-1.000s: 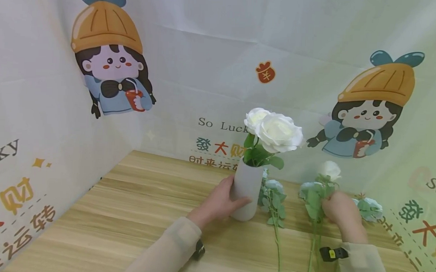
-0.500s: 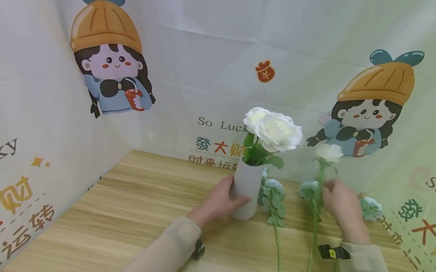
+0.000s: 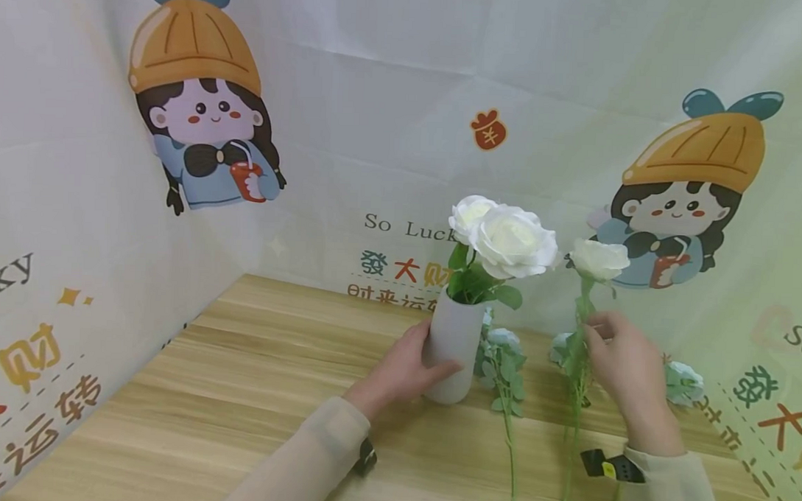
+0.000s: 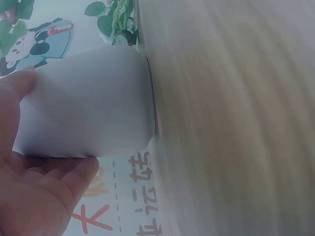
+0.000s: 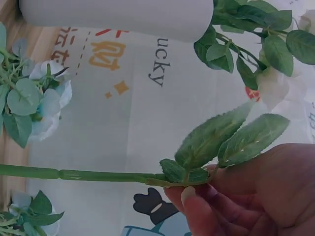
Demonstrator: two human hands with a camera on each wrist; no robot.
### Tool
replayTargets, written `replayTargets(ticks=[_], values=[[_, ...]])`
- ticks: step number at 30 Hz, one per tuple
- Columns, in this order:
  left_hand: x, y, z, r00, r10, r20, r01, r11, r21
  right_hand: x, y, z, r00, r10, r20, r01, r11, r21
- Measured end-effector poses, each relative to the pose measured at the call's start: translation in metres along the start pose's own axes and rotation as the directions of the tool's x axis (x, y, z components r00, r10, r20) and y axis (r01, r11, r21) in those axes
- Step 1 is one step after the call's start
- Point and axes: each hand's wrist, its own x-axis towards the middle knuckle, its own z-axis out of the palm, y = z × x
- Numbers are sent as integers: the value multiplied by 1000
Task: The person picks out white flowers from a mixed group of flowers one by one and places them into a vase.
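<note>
A tall white vase [image 3: 452, 352] stands upright on the wooden table, with white roses [image 3: 512, 241] and green leaves rising from its mouth. My left hand [image 3: 406, 369] grips the vase from its left side, thumb across the front. In the left wrist view the fingers curl around the pale wall of the vase [image 4: 93, 103]. To the right, my right hand [image 3: 625, 365] pinches the green stem of a single white rose [image 3: 598, 259], held upright. The right wrist view shows thumb and fingers on the stem [image 5: 108, 176] just by its leaves [image 5: 214, 137]; the bloom is outside that view.
Pale blue flowers [image 3: 504, 342] with long stems lie on the table just right of the vase. Another blue bloom [image 3: 684, 383] lies beyond my right wrist. A printed cloth [image 3: 392, 132] hangs behind the wooden table [image 3: 190, 390].
My right hand has lifted the white rose off the table area, raising it upward and slightly left toward the vase. The left hand and vase have stayed in place.
</note>
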Motion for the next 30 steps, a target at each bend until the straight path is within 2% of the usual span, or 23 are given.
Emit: replayTargets(ticks=[9, 20, 24, 30], values=[[-1, 0, 0, 1000, -8, 5, 8, 1000, -6, -6, -13, 3, 990, -100, -103, 103, 994, 27], [0, -1, -1, 1000, 10, 8, -10, 1000, -9, -12, -37, -1, 968, -171, -183, 193, 975, 110], [-1, -2, -1, 1000, 15, 4, -15, 1000, -6, -13, -46, -1, 964, -180, -197, 209, 969, 135], [0, -1, -1, 1000, 12, 4, -12, 1000, 2, -14, -61, -3, 966, -150, -211, 189, 965, 181]])
